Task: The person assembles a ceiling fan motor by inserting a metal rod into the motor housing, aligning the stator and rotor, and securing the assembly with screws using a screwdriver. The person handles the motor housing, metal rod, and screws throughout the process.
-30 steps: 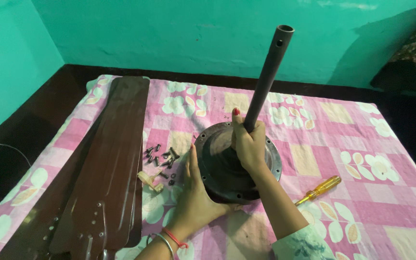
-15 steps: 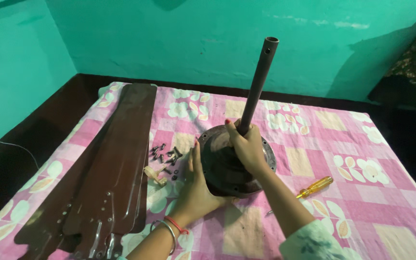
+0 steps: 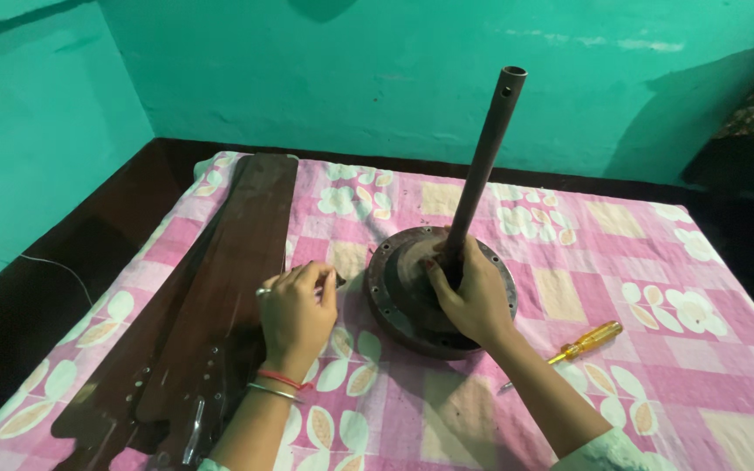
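gripping rod base with right hand; left hand over screws.

Left grip — finger ring, red thread, silver bangle, right grip — pale sleeve

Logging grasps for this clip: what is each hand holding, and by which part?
Right hand grips the fan motor at the rod's base. Left hand pinches something small and dark, unidentifiable.
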